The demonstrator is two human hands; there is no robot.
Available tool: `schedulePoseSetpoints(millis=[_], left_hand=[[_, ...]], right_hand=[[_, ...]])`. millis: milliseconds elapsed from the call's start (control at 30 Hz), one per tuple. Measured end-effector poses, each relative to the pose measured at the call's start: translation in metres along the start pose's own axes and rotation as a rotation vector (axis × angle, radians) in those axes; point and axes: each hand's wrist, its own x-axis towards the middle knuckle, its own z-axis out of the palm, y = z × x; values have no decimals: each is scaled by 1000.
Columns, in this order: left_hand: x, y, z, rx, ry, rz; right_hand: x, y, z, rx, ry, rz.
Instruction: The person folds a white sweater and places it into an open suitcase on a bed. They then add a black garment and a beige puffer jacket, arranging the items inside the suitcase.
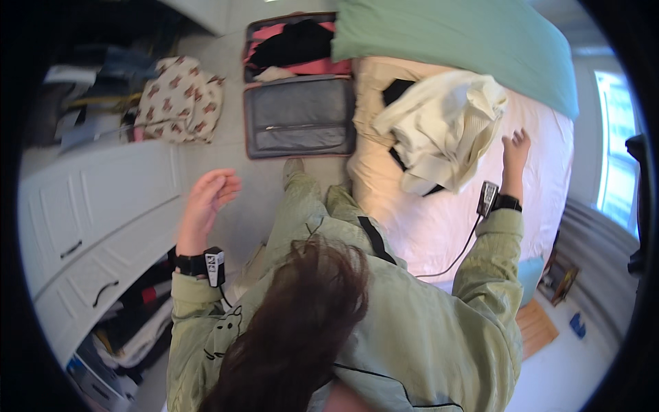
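Note:
My left hand [211, 194] is raised over the floor between the white drawers and the suitcase, its fingers loosely bent and nothing visible in it. Above the bed my right hand [517, 147] is held with fingers apart and empty, just right of a crumpled cream garment [439, 127]. That garment lies in a heap on the bed, partly over a black piece of cloth [397, 90]. Ahead of me an open suitcase [300, 113] rests on the floor. Its far half holds black clothing [295, 49] and pink cloth [328, 67]; its near half shows a grey zipped lining.
The bed [425, 230] with pale pink sheets takes up the right side, a green cover [453, 31] at its far end. White drawers [96, 199] stand on the left. Beyond them sits a cream patterned cloth bundle [180, 101]. Cables run from my wrist devices.

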Motion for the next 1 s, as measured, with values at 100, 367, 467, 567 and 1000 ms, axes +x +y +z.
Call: schedulePoseSetpoints(millis=[100,367,467,567,1000], left_hand=[[-6,-17,-33,-84,39,-27],[8,-39,-127,-199,143,-183],[11,-33,-176,-203,180,-221],[11,-39,-219,-228,340,-283],[74,-52,-113,-90,243,-454]], right_hand=[[-34,27,68,10,-226,68],[-205,78,161,-392,-259,374],[-233,79,174,-154,-32,688],[-216,66,193,-203,58,731],[-88,5,280,-710,-388,304]])
